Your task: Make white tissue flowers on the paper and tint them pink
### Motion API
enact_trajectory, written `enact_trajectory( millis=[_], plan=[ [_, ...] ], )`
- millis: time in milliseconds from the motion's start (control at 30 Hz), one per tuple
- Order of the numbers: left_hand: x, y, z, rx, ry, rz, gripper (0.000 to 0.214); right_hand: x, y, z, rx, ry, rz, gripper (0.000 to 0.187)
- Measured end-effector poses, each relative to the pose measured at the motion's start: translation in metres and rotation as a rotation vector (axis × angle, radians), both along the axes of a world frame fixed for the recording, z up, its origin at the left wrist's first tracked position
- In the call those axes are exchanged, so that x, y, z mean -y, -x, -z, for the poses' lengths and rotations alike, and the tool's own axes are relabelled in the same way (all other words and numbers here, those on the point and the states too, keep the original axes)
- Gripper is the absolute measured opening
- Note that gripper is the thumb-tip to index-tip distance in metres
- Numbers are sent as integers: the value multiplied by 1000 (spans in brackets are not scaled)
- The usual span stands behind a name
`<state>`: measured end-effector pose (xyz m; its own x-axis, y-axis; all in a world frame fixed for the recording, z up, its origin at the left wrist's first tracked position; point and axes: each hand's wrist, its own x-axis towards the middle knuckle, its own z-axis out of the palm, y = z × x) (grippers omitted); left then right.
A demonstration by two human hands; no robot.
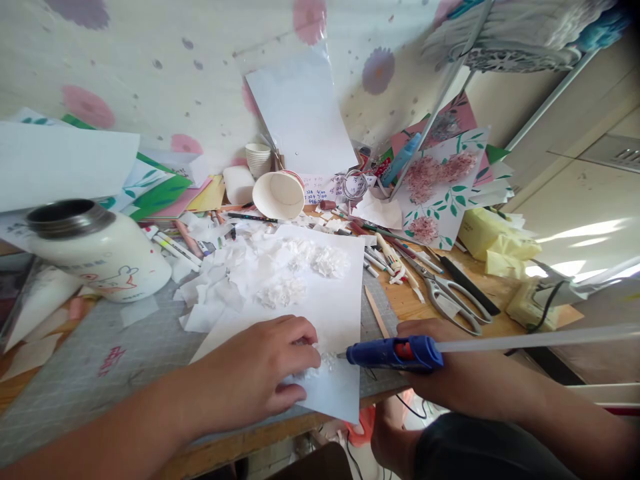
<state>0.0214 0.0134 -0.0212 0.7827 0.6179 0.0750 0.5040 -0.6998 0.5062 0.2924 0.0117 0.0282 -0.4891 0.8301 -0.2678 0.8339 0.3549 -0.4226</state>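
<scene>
Floral wall covering [200, 93] occupies the upper left. At centre, a white sheet [333, 310] bearing crumpled-paper clusters [330, 260] lies on a grey mat [90, 347]. Lower centre, the left hand [280, 360] rests half-curled on another cluster [327, 364]; whether it pinches paper cannot be determined. Right hand [443, 383], lower right, grips a blue glue gun [385, 354], nozzle [342, 355] beside that cluster.

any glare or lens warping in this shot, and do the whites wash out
Head view: glare streaks the pale surface at right; the bottle at left looks stretched, probably by a wide lens; white paper clusters partly blend into the sheet beneath.
</scene>
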Motion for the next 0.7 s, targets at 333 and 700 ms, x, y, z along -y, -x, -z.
enact_trajectory(
  millis=[333,700],
  plan=[
    [-4,1,-1,-11,35,19,29,-21,22,-36,170,8,-149,32],
    [-4,5,16,201,-281,-83,33,-43,-120,-6,-254,-124,705,30]
  ],
)
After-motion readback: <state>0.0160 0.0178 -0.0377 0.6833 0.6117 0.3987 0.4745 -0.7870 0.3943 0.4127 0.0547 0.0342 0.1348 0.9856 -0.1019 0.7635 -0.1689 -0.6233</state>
